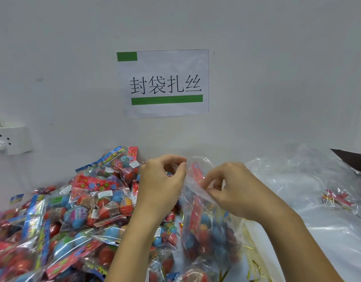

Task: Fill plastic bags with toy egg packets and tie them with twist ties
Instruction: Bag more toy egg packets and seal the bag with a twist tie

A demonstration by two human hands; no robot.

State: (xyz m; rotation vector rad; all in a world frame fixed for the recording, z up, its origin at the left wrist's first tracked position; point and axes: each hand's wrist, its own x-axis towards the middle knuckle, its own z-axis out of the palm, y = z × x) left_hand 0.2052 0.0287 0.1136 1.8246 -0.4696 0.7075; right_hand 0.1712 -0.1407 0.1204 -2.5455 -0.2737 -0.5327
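We pinch the mouth of the clear bag (206, 220) with our left hand (161, 186) and right hand (234, 192) near the table's middle; it already holds egg packets (198, 216) and is not yet tied, and a large pile (73, 210) waits on the left.

Hanging on the wall above the hands (196, 186): a white paper sign (163, 83) showing four large black characters, 封袋扎丝, between a short green bar at top left and a long green bar beneath. Lying left of the hands: egg packets (90, 198) carrying small white stickers (105, 194) and patterned header cards, print too small for reading.
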